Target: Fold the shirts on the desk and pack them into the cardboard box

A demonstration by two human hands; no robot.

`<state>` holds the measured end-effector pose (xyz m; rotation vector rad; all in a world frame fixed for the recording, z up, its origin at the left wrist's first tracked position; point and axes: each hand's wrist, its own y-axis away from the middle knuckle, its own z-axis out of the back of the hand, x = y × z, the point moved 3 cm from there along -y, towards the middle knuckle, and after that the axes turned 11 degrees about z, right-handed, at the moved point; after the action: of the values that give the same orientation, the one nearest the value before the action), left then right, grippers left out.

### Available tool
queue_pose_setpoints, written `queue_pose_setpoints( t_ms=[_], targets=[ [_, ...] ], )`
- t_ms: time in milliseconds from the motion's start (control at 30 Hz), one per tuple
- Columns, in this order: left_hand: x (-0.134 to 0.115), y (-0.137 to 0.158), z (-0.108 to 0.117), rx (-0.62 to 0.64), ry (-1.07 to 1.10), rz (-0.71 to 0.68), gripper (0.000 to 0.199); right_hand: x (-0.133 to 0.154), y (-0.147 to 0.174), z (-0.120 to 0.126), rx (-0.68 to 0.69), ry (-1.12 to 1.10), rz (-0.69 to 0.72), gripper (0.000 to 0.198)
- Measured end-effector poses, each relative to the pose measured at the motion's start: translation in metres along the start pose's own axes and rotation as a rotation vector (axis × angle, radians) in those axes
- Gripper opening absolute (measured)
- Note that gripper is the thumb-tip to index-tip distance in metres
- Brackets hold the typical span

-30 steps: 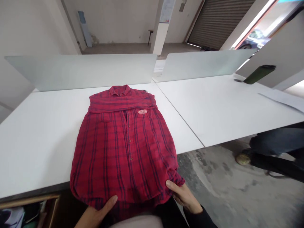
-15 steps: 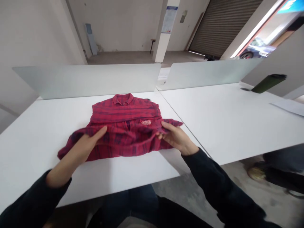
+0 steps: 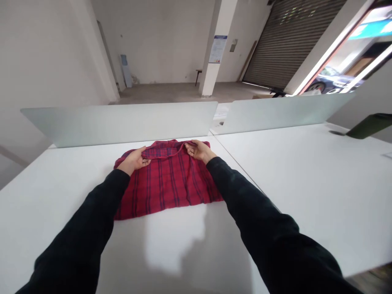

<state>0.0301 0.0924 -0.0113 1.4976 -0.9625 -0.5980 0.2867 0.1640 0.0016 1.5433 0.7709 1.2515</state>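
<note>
A red and navy plaid shirt lies folded on the white table, its lower part turned up over the front toward the collar. My left hand grips the turned-up edge on the left, thumb on top and fingers curled under the cloth. On the right, my right hand pinches the same edge near the collar. Between the hands the edge sags a little. Most of the collar and the shirt's front are hidden beneath the folded cloth.
Frosted dividers run along the back edge of the white table. A seam splits the tabletop right of the shirt. A dark green object stands at the far right, beside a cable hole.
Both hands have carried the shirt's lower edge away from me, up toward the collar. The cloth now covers the front and its pale round patch. My view has shifted slightly.
</note>
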Motion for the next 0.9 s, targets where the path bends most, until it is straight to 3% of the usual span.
queue_pose_setpoints(
  t_ms=[200,400,567,733,800,900],
  targets=[
    [0.008,-0.019,0.009,0.077,0.073,0.001,0.059,-0.019,-0.024,0.015,0.055,0.100,0.036,0.024],
    [0.010,0.013,0.038,-0.025,-0.213,-0.179,0.039,-0.001,0.007,0.044,0.167,0.380,0.257,0.008],
    [0.030,0.075,0.101,-0.240,-0.571,-0.341,0.031,0.019,0.062,0.095,0.201,0.686,0.446,0.017],
    [0.071,0.116,0.175,-0.527,-0.879,-0.322,0.039,0.018,0.118,0.141,0.100,1.203,0.639,0.015],
    [0.086,0.125,0.188,-0.619,-0.961,-0.307,0.040,0.015,0.135,0.152,0.016,1.347,0.698,0.015],
    [0.100,0.136,0.184,-0.703,-1.063,-0.350,0.038,0.010,0.153,0.163,-0.107,1.425,0.737,0.021]
  ],
)
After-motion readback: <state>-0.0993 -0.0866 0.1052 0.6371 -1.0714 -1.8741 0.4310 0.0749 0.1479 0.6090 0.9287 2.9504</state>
